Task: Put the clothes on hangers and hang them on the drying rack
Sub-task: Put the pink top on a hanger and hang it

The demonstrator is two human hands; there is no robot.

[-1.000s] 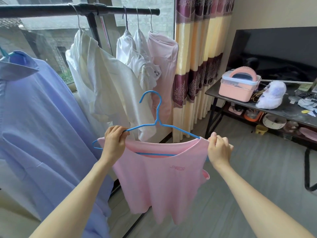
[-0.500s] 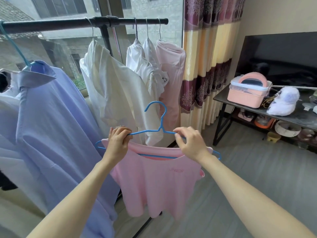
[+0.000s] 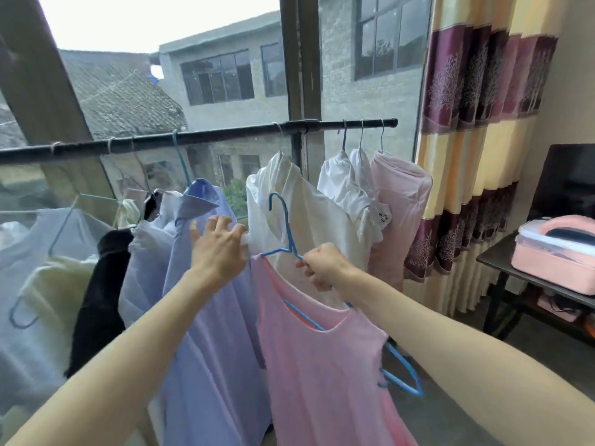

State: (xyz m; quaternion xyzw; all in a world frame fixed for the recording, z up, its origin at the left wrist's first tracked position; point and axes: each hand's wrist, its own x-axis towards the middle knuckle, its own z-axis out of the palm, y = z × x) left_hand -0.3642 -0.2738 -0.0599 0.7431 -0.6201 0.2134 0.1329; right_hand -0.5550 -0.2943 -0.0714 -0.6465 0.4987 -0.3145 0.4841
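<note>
Gripping a blue wire hanger (image 3: 291,249) at its neck, the right hand (image 3: 322,268) holds a pink top (image 3: 322,365) below the black drying rail (image 3: 199,140), while the left hand (image 3: 219,252), fingers spread, presses a lavender shirt (image 3: 206,317) leftward; window glass behind, striped curtain (image 3: 467,156) and dark table (image 3: 495,262) right

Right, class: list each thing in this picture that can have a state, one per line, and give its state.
Pink sleeveless top: on the blue wire hanger, not yet on the rail.
Blue wire hanger: tilted, hook free of the black rail.
Right hand: gripping the hanger below its hook.
Left hand: open, pushing the lilac collared shirt aside.
Lilac collared shirt: hanging on the rail.
White shirt: hanging on the rail.
Striped curtain: drawn aside.
</note>
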